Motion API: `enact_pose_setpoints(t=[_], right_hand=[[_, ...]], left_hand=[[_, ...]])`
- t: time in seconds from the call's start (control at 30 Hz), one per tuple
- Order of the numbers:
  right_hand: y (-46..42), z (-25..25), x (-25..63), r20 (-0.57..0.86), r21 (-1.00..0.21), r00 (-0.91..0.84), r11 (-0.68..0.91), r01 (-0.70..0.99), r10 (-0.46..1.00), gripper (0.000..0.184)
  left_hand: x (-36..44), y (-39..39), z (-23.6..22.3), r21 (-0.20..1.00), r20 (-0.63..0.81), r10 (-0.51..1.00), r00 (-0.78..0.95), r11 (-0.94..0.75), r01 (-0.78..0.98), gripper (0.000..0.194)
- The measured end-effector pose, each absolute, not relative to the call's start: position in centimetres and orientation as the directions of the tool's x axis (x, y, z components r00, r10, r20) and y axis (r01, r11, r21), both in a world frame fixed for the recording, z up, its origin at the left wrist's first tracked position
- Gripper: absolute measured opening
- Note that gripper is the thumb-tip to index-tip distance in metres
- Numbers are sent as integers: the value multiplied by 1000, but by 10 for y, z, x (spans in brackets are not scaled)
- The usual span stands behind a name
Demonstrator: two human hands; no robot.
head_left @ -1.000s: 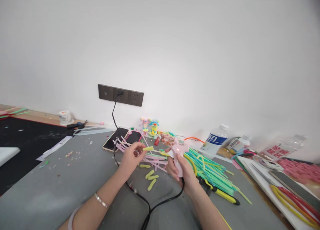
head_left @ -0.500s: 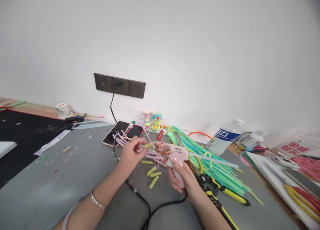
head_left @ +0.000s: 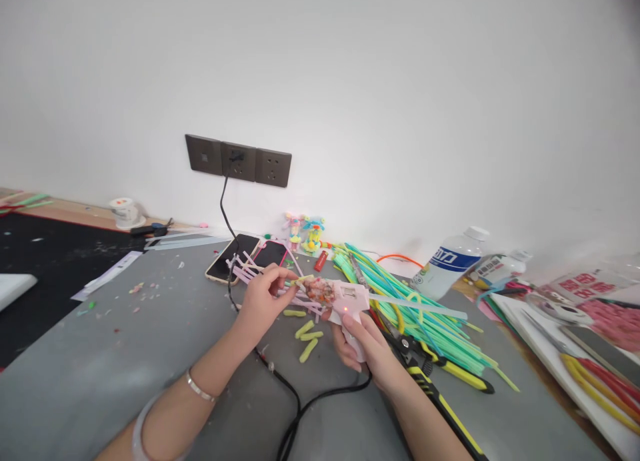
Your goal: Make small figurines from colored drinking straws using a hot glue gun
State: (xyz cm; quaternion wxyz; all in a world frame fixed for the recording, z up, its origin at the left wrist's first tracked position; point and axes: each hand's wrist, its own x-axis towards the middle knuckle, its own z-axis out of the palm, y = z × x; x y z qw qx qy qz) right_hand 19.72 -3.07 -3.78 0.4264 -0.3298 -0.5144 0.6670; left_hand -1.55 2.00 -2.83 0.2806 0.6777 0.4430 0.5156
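Note:
My right hand (head_left: 361, 337) is wrapped round the handle of a pale pink hot glue gun (head_left: 353, 307), whose small light glows orange. A clear glue stick (head_left: 425, 307) juts from its back, and its front is crusted with coloured residue. My left hand (head_left: 265, 302) pinches a short yellow-green fuzzy piece (head_left: 302, 280), which meets the gun's tip; whether they touch I cannot tell. Several similar yellow-green pieces (head_left: 308, 335) lie on the grey mat below. Lilac pipe cleaners (head_left: 243, 269) lie behind my left hand.
Green and blue pipe cleaners (head_left: 440, 337) are heaped at right beside yellow-black pliers (head_left: 457, 375). A bottle (head_left: 450, 264) stands behind them. Two phones (head_left: 227, 264) and small figures (head_left: 313, 234) sit near the wall. The black cord (head_left: 286, 381) runs across the mat to a wall socket (head_left: 239, 161).
The view has tilted slightly. Both hands keep their grip, with the glue gun's tip and the yellow-green piece still together.

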Motion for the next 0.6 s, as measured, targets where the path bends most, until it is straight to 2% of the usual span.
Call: enact_pose_setpoints(t=[0.6], right_hand=[[-31, -39, 200, -25, -975, -348, -100, -200, 937, 46]], left_hand=[[-15, 19, -28, 823, 476, 878, 52, -466, 324, 7]])
